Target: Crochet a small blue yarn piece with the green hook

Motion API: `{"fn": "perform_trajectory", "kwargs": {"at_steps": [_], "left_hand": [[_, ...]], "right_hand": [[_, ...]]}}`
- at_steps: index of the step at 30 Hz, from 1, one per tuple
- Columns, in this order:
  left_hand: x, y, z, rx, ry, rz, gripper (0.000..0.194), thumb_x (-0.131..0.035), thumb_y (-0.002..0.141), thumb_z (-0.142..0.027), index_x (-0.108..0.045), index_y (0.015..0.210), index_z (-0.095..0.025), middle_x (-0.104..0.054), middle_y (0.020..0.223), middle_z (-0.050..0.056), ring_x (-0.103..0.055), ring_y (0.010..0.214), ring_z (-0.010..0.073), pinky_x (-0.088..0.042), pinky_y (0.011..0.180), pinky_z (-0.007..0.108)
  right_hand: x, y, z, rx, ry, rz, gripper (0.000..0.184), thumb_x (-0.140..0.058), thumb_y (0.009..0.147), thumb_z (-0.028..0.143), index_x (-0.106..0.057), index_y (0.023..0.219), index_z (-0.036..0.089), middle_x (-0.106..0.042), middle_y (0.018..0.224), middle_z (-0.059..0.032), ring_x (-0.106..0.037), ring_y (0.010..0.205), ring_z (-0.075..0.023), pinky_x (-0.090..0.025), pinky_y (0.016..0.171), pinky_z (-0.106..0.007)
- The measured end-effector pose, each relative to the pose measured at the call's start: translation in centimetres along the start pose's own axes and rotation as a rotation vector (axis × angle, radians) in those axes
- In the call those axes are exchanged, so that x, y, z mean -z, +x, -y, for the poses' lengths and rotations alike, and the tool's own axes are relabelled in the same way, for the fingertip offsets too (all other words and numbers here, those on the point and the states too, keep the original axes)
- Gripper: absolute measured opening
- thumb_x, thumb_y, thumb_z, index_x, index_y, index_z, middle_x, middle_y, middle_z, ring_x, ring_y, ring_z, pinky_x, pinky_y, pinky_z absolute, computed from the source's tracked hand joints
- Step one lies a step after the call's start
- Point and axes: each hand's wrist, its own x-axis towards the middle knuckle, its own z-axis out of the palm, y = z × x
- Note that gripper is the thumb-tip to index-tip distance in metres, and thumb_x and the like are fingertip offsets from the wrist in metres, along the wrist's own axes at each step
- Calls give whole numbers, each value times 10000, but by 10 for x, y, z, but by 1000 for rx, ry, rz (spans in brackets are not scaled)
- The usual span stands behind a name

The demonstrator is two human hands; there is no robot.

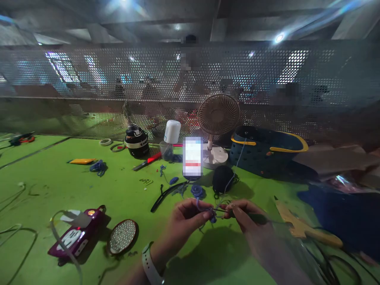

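Close over the green table, my left hand (183,219) pinches a small blue-purple crochet piece (213,217) between thumb and fingers. My right hand (245,215) is closed around a thin crochet hook (219,210), whose tip reaches into the piece. Pale yarn (230,183) runs from the hands up past a dark yarn ball (222,178) towards a dark blue basket (268,152) with yellow handles. Just beyond my left hand lies a purple crocheted round (196,191). The fingers partly hide the piece and its stitches.
A lit phone (192,156), blurred out, stands before a fan (218,114). Left are a purple power strip (86,227), a round studded disc (122,236) and a black jug (136,141). A red-handled cutter (153,158) lies behind; a tan wooden-looking piece (297,223) lies right.
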Motion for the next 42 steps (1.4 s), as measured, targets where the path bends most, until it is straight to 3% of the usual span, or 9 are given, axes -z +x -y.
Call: {"fn": "perform_trajectory", "kwargs": {"at_steps": [6,10,14,19,23,26,33,38,42], "left_hand": [[-1,1,-1,0,17,11,216,-883,647,-297,-766,794,-190,-765,742,-1,-670,692,81,-512,689,200],[-1,1,1,-8,-24,54,198,-883,650,-262,-763,790,-188,-771,759,5,-678,697,86,-523,701,212],[-1,1,2,12,-50,45,244,-880,657,-237,-753,857,-179,-749,745,1,-673,698,92,-516,693,214],[-4,1,-2,55,-86,-3,441,-883,653,-201,-706,1056,-178,-687,663,-36,-659,688,97,-505,725,230],[-7,0,0,90,-152,5,577,-895,636,-198,-661,1164,-190,-690,658,-35,-647,663,100,-496,712,235],[-8,1,7,111,-188,31,616,-907,617,-212,-659,1180,-191,-695,655,-30,-646,649,101,-492,711,240],[-7,1,15,76,-158,-5,447,-889,650,-221,-724,1063,-183,-687,693,-22,-641,690,95,-480,715,220],[-8,-1,11,78,-123,-9,433,-867,683,-231,-712,1082,-164,-695,745,1,-645,722,107,-465,685,212],[-5,1,14,54,-121,-20,652,-892,638,-196,-628,1234,-200,-693,689,-20,-652,694,121,-487,707,244]], "right_hand": [[-2,-2,7,25,-68,28,234,-742,788,470,-707,721,248,-747,717,3,-706,769,-182,-542,737,-262],[-5,-7,12,131,-156,41,158,-708,838,399,-713,754,266,-742,741,13,-709,752,-168,-556,721,-249],[-9,-12,16,418,-240,98,57,-677,873,256,-700,849,303,-719,808,22,-696,781,-168,-557,706,-269],[-3,-11,10,877,-566,208,279,-670,864,173,-670,1110,304,-754,904,-6,-697,850,-208,-496,992,-424],[5,-6,3,1086,-826,180,398,-669,864,130,-625,1240,252,-760,1097,-69,-690,1023,-227,-427,1074,-469],[2,-4,2,1040,-746,189,320,-642,896,170,-649,1202,260,-749,1158,-78,-688,1077,-234,-455,1052,-467],[-17,-9,-1,542,-267,90,127,-679,881,385,-725,994,352,-777,991,-14,-714,983,-237,-575,841,-396],[-19,-10,7,495,-208,150,106,-688,867,407,-738,942,351,-767,932,-16,-714,899,-222,-577,815,-392],[-20,-11,7,471,-194,124,90,-692,864,413,-738,904,348,-758,895,-9,-712,882,-209,-568,827,-373]]}}
